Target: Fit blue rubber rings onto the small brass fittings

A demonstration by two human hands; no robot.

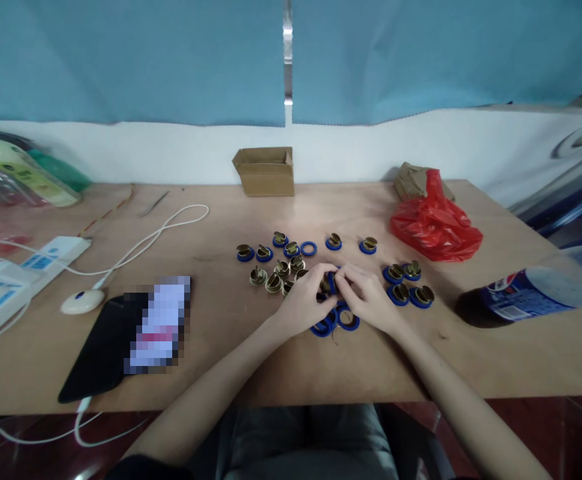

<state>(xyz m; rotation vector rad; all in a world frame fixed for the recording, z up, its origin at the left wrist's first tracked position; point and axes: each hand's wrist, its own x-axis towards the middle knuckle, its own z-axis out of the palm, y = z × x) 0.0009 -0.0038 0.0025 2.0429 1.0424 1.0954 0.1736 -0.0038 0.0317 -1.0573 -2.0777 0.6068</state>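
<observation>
My left hand point(305, 301) and my right hand point(368, 295) meet at the middle of the wooden table point(271, 360), fingertips pinched together on a small brass part with a blue ring point(331, 281). Loose blue rings point(335, 321) lie just under my hands. Bare brass parts point(279, 272) cluster to the left of my hands. Brass parts fitted with blue rings point(407, 285) sit in a group to the right, and more stand in a row behind point(333, 242). A single empty blue ring point(309, 249) lies in that row.
A small open cardboard box point(265, 171) stands at the back. A red plastic bag point(435, 223) lies back right, a dark bottle point(521, 298) on its side at right. At left are a black phone point(121, 343), a white mouse-like switch point(81, 301), cables and a power strip point(15, 280).
</observation>
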